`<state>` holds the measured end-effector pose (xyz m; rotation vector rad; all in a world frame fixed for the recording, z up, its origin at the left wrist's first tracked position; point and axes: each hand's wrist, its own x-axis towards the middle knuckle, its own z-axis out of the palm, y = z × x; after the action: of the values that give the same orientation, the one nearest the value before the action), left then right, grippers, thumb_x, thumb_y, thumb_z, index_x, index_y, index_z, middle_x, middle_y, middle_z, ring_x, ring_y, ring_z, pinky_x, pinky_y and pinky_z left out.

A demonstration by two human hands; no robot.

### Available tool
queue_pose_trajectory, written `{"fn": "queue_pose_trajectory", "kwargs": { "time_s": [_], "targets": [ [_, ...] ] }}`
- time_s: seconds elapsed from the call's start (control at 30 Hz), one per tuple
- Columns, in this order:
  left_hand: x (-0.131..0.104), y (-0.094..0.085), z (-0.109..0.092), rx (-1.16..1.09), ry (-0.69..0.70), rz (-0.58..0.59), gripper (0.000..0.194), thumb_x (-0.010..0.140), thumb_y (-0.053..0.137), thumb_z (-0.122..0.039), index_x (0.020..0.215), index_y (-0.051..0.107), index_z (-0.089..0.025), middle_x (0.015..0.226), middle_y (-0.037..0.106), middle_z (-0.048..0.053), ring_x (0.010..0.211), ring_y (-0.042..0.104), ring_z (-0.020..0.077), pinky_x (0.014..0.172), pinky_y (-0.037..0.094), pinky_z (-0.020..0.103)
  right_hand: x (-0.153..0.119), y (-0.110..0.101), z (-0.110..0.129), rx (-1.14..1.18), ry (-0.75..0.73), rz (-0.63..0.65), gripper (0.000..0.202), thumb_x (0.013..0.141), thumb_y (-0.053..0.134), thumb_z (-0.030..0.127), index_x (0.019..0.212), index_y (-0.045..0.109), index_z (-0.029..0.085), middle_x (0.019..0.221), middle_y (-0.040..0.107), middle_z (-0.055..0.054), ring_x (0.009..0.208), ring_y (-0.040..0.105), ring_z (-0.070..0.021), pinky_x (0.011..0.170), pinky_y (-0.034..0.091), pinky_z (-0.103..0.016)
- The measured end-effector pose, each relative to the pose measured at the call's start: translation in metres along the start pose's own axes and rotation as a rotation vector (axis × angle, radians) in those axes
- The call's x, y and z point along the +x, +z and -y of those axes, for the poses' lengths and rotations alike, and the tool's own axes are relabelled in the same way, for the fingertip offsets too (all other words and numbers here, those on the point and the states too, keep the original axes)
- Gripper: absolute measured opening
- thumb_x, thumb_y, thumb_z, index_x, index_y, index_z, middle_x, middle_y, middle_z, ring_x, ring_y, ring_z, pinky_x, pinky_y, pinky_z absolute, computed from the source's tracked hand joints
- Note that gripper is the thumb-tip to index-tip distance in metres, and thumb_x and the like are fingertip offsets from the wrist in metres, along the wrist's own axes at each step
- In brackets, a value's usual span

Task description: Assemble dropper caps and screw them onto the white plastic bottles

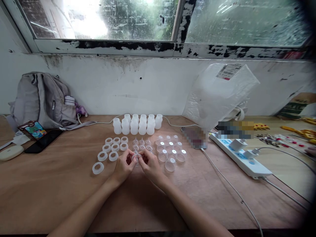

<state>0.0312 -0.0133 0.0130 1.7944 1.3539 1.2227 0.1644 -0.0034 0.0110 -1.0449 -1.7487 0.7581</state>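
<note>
Both hands meet at the middle of the table, fingers pinched round the edges of a translucent bottle collar ring (136, 156). My left hand (124, 165) grips its left side and my right hand (150, 164) its right side; the fingers partly cover it. Just beyond them stand several clear bottle nipples (141, 142), some half hidden by the fingers. To the left lie several white collar rings (102, 156) in rows. On the right are several clear domed caps (170, 165). Behind everything, small frosted bottles (134, 126) stand upright in rows.
A grey backpack (41, 98), a black phone (43, 142) and a white round case (11, 152) lie at the left. Right of the caps are a blurred device (195, 136) on a cable, a power strip (243, 158) and a clear plastic bag (217, 95). Another person's hand shows at the far right.
</note>
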Motion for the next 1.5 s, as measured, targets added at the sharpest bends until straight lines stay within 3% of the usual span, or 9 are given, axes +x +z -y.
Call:
{"fn": "queue_pose_trajectory", "kwargs": {
  "time_s": [0.47,0.7,1.13,1.5],
  "targets": [
    [0.003,0.0,0.006,-0.002,0.022,-0.035,0.011,0.075,0.049,-0.028,0.073,0.048,-0.017,0.057,0.047,-0.005,0.049,0.044,0.0079,0.047,0.034,0.019,-0.001,0.0,0.003,-0.032,-0.008,0.001,0.009,0.074,0.044,0.015,0.077,0.053,0.017,0.061,0.052,0.002,0.05,0.043,-0.0087,0.049,0.034,-0.02],
    [0.001,0.001,0.01,-0.028,0.041,0.066,0.016,0.074,0.051,-0.024,0.088,0.047,-0.018,0.066,0.053,-0.002,0.055,0.051,0.0101,0.05,0.039,0.02,0.0,0.001,-0.002,-0.021,0.007,-0.045,0.011,0.071,0.044,0.012,0.075,0.052,0.017,0.064,0.054,0.001,0.056,0.047,-0.0104,0.053,0.036,-0.021],
    [0.003,0.001,0.013,0.01,-0.011,0.037,0.006,0.075,0.047,-0.023,0.078,0.048,-0.019,0.058,0.05,-0.004,0.051,0.049,0.0095,0.047,0.038,0.019,0.001,0.004,-0.006,-0.098,-0.041,0.005,0.005,0.072,0.045,0.014,0.073,0.049,0.017,0.058,0.047,0.004,0.05,0.041,-0.008,0.049,0.032,-0.019],
    [0.002,0.0,0.013,-0.028,-0.017,-0.006,0.01,0.077,0.047,-0.028,0.077,0.049,-0.018,0.058,0.051,-0.004,0.049,0.049,0.009,0.046,0.039,0.019,0.0,0.003,-0.002,-0.045,-0.021,-0.007,0.006,0.075,0.044,0.016,0.076,0.049,0.017,0.055,0.043,0.005,0.049,0.041,-0.0082,0.049,0.032,-0.02]
  ]
}}
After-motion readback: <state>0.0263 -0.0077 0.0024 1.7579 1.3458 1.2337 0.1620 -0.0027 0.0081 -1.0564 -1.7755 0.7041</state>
